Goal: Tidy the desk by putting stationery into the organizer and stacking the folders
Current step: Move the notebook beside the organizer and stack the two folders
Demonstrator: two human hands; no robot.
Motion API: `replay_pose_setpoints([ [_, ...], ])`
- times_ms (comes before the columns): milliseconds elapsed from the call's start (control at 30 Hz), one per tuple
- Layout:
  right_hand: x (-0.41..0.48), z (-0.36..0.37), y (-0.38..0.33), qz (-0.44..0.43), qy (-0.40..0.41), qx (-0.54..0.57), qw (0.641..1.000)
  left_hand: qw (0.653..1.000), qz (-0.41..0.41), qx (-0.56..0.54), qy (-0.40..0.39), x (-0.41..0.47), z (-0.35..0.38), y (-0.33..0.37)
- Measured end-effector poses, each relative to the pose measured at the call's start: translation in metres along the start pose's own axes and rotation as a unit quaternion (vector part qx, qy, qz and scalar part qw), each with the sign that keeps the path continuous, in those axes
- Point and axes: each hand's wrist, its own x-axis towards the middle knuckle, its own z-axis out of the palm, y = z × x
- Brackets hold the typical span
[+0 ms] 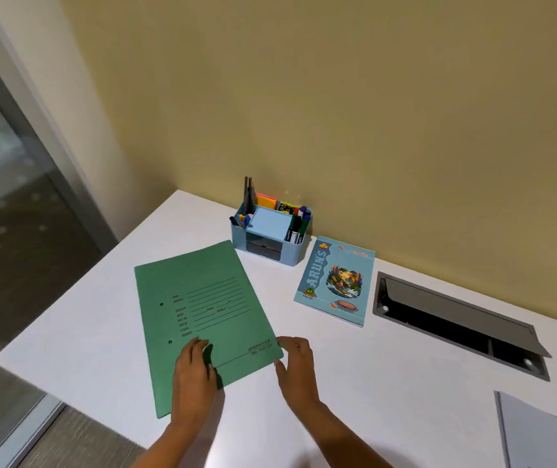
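A green folder (pixel 202 309) lies flat on the white desk (pixel 101 319), turned at an angle. My left hand (pixel 193 376) rests on its near part with the fingers laid flat. My right hand (pixel 295 366) touches the folder's near right corner, with finger and thumb on either side of that corner. A light blue organizer (pixel 272 244) stands at the back against the wall, holding pens, markers, sticky notes and a blue note pad. A blue notebook (pixel 336 282) with a picture cover lies to the organizer's right.
A grey cable tray (pixel 455 319) with its lid open is sunk into the desk at the right. A white or pale grey folder (pixel 540 434) shows at the bottom right corner. The desk's left edge drops to the floor beside a glass partition (pixel 7 197).
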Motion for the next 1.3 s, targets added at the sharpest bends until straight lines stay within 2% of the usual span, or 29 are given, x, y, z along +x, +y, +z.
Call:
replay_pose_setpoints([
  [100,0.005,0.015,-0.015,0.014,-0.026,-0.007,1.0,0.996,-0.082,0.001,0.032,-0.005,-0.019,-0.022],
  [200,0.011,0.024,-0.027,0.052,-0.022,-0.089,0.994,0.985,-0.164,-0.033,0.03,-0.007,-0.032,-0.04],
  [333,0.017,0.025,-0.041,0.1,-0.022,-0.161,0.982,0.979,-0.193,-0.059,0.011,0.0,-0.042,-0.054],
  [433,0.025,0.022,-0.052,0.15,-0.036,-0.148,0.977,0.968,-0.216,-0.128,0.024,0.008,-0.045,-0.055],
  [533,0.031,0.019,-0.06,0.237,-0.045,-0.1,0.965,0.939,-0.287,-0.188,0.031,0.017,-0.05,-0.054],
  [633,0.033,0.018,-0.061,0.282,-0.054,-0.068,0.955,0.913,-0.343,-0.221,-0.008,0.022,-0.056,-0.062],
  [733,0.032,0.02,-0.058,0.276,-0.07,-0.059,0.957,0.913,-0.339,-0.224,-0.04,0.02,-0.058,-0.077],
  [1033,0.012,0.027,-0.063,0.255,-0.094,-0.047,0.961,0.909,-0.341,-0.239,0.014,0.009,-0.069,-0.087],
  [1200,0.001,0.022,-0.067,0.264,-0.057,0.149,0.951,0.911,-0.298,-0.285,0.023,0.005,-0.078,-0.088],
  [1300,-0.009,0.011,-0.069,0.239,-0.03,0.191,0.952,0.92,-0.249,-0.302,0.01,0.007,-0.085,-0.083],
])
